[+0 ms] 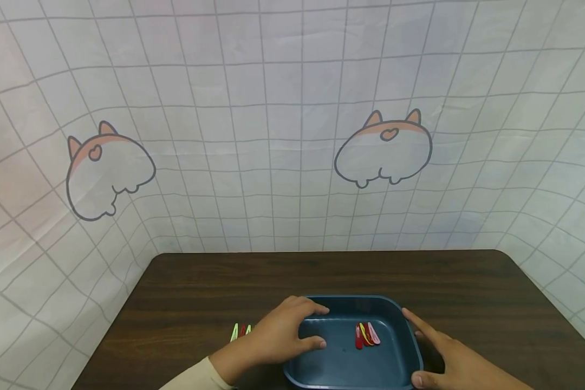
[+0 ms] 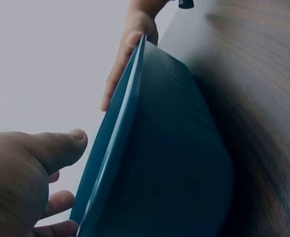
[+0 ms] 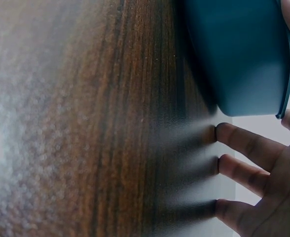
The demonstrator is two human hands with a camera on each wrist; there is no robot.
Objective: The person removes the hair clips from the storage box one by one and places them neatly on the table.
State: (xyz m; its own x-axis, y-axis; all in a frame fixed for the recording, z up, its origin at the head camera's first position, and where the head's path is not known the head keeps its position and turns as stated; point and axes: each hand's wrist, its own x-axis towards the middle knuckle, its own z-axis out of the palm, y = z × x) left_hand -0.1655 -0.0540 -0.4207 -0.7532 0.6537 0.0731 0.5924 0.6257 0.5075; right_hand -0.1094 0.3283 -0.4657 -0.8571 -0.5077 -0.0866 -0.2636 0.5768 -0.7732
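A dark blue rectangular tray (image 1: 353,368) sits on the table, with several snap hair clips (image 1: 366,335) in red, yellow and pink lying side by side on its floor. Over the tray's left rim hovers my left hand (image 1: 285,331), thumb and fingers spread apart with nothing between them. Along the right rim my right hand (image 1: 448,355) touches the edge with thumb and index finger. The right wrist view shows its other fingers (image 3: 248,145) stretched down beside the tray, tips near the tabletop. More hair clips (image 1: 241,330), green and red, lie left of the tray, partly hidden by my left forearm.
The dark wood-grain table (image 1: 214,276) extends behind and to both sides of the tray. A white grid-patterned cloth (image 1: 283,135) with cartoon drawings hangs behind and around the table.
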